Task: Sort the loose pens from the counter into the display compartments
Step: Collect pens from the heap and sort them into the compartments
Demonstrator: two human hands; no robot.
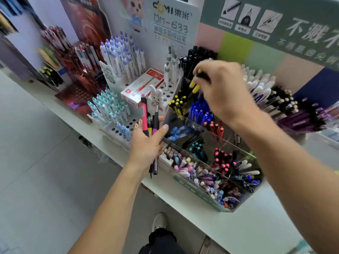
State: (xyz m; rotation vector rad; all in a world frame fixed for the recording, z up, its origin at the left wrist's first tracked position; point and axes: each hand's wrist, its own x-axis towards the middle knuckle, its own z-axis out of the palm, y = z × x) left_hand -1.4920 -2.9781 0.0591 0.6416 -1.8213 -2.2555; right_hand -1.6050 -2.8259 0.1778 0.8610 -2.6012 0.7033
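Observation:
My left hand (146, 145) grips a bundle of loose pens (149, 123), among them a pink one and dark ones, held upright in front of the display. My right hand (223, 88) pinches a black and yellow pen (194, 83) by its upper part, above the compartment of yellow-capped pens (177, 105). The clear acrylic display (194, 125) holds compartments of blue, orange, teal, pink-capped and mixed pastel pens. The image is motion-blurred around the right hand.
White peg stands with blue-capped pens (121, 52) and teal-capped pens (108, 109) stand to the left. A red and white pen box (141, 87) lies between them. Purple and white pens (286, 107) fan out at the right. The white counter edge (183, 198) runs below.

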